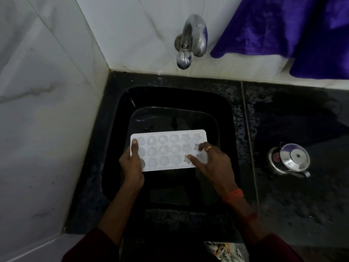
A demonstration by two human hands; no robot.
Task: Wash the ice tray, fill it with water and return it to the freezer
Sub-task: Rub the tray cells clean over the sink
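A white ice tray [166, 149] with several round and star-shaped cups is held level over the black sink [232, 118]. My left hand [132, 163] grips its left end, thumb lying on the top face. My right hand [211, 163] rests on the tray's right end, its index finger stretched out and touching a star-shaped cup in the near row; a ring shows on one finger. The chrome tap [190, 40] juts from the wall above the sink, and no water is seen running from it.
White marble tiles [47, 110] wall in the left side and the back. A wet black counter [302, 195] to the right carries a steel pressure cooker [289, 160]. A purple cloth [294, 29] hangs at the upper right.
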